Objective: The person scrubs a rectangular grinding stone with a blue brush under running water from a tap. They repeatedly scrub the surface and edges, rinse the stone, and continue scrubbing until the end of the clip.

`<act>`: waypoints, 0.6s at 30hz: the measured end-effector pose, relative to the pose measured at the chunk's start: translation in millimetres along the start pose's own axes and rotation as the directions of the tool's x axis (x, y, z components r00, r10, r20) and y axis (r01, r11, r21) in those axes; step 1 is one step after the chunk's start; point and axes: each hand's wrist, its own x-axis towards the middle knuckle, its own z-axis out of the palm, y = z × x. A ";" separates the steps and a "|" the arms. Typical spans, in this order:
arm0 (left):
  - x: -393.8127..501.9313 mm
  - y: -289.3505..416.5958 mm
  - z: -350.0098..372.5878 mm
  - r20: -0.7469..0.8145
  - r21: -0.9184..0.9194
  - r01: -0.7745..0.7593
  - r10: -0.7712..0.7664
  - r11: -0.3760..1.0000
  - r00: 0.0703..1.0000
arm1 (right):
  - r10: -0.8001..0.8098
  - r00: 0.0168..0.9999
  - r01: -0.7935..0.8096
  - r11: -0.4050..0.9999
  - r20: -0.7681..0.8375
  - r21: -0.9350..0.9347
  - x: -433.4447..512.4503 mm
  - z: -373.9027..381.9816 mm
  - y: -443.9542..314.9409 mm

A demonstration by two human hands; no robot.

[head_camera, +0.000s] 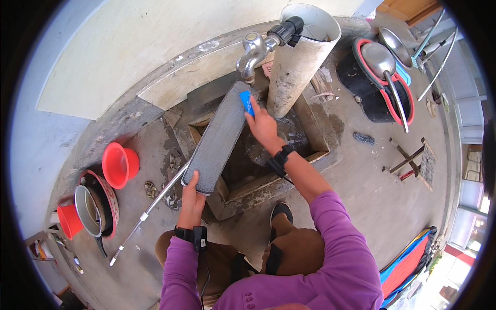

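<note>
My left hand (192,195) grips the near end of a long grey flat mop head (217,139), thumb on its pad. The mop head slants up and away over a sunken concrete basin (271,182), its far end just below a metal tap (252,58). In my right hand (263,126) is a small blue brush or scraper (246,102), pressed to the pad near its far end; its working edge cannot be made out. The mop's metal pole (155,205) runs from under the mop head down to the floor on the left. No running water can be seen at the tap.
A wide upright pipe (300,66) stands at the basin's far side. Red buckets (120,164) and pans lie left. At right are a black tub with a red rim (407,110), holding a metal ladle (378,60), a dark scouring pad (364,138) and a folding stool (416,162).
</note>
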 end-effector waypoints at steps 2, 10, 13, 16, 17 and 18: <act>0.5 0.5 0.0 0.004 0.003 -0.006 0.006 1.000 1.000 | -0.127 0.988 0.124 0.991 0.090 0.046 -43.3 5.0 -24.4; 0.9 0.7 0.6 -0.032 0.041 -0.046 0.048 0.998 0.998 | -0.139 0.989 0.144 0.975 0.043 -0.171 16.3 10.0 9.7; -1.3 3.3 3.7 -0.024 0.054 -0.078 0.080 0.995 0.997 | 0.007 0.994 -0.032 0.972 -0.109 -0.234 49.2 -8.2 8.4; 0.1 3.8 6.3 -0.069 0.048 -0.073 0.076 0.996 0.995 | -0.248 0.967 0.248 0.969 -0.059 0.000 3.3 -8.9 -35.3; 1.2 3.2 6.1 -0.054 0.040 -0.068 0.070 0.997 0.996 | -0.349 0.937 0.349 0.936 -0.026 0.046 -20.6 -3.9 -51.1; 2.2 2.9 5.1 -0.040 0.037 -0.059 0.060 0.998 0.997 | -0.410 0.912 0.409 0.912 0.032 0.016 -29.8 -0.5 -55.6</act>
